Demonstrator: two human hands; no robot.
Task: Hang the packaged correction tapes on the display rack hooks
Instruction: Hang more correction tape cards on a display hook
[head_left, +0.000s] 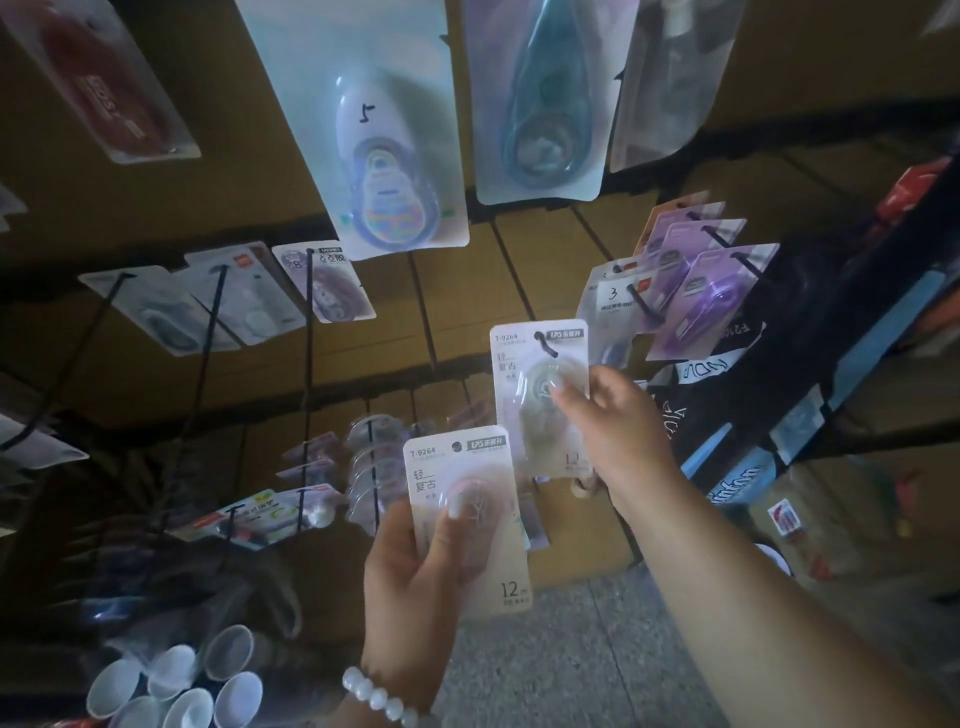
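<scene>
right hand (618, 431) pinching pack (540, 395) onto hook (546, 345), should be sliding it fully back; left hand (415, 582) gripping next pack (465, 519)

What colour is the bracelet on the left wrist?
White, pearl-like beads; the bracelet shows in the head view.
</scene>
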